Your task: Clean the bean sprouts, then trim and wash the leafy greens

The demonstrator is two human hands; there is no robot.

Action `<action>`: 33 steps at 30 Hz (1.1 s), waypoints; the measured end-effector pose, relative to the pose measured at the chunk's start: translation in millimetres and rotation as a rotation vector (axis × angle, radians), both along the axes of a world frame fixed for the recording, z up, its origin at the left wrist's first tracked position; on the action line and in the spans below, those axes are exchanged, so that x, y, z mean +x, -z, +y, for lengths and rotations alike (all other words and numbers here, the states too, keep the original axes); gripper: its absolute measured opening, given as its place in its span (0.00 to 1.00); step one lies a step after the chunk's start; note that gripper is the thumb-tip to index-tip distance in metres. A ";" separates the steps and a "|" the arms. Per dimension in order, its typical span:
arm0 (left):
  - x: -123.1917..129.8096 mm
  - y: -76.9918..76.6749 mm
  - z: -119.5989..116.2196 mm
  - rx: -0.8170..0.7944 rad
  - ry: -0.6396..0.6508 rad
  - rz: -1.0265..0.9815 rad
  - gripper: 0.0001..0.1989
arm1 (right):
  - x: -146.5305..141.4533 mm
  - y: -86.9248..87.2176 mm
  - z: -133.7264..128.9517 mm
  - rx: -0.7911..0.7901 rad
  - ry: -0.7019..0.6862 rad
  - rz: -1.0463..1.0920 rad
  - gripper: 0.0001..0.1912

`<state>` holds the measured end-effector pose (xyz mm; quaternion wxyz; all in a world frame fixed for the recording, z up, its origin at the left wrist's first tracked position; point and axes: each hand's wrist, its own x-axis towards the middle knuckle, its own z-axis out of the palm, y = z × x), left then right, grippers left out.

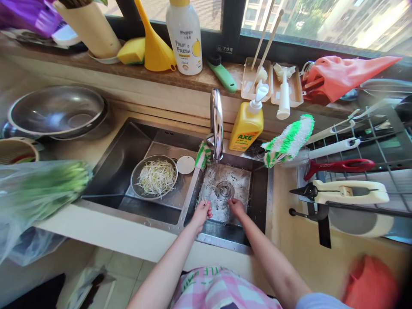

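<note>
Over the right basin of the sink (269,206), my left hand (202,213) is closed, its fingers curled together near the left wall. Something pale shows at its fingertips, too small to make out. Across from it, my right hand (237,207) reaches down beside the drain (224,189) with its fingers pressed together; what they pinch, if anything, is hidden. Thin pale scraps lie scattered on the wet basin floor around the drain. In the left basin, a round metal bowl (134,185) holds a heap of white bean sprouts (157,177).
A chrome faucet (217,124) arches over the right basin, with a yellow soap bottle (246,128) behind. Bagged green vegetables (48,184) and metal basins (58,109) occupy the left counter. Kitchen scissors (350,191) hang on a rack at right.
</note>
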<state>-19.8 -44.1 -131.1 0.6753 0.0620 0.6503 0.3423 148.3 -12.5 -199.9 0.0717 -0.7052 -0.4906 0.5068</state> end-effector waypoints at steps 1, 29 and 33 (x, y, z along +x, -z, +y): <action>3.4 0.3 1.9 -0.006 0.023 -0.001 0.15 | 1.2 -5.6 -2.7 0.003 -0.008 0.016 0.13; -0.8 -16.3 3.7 0.156 -0.353 0.003 0.21 | -62.1 -1.1 0.5 -0.083 0.010 0.063 0.12; -5.7 -17.5 -7.3 0.127 -0.318 -0.013 0.22 | -84.3 16.9 24.7 -0.035 0.041 0.119 0.13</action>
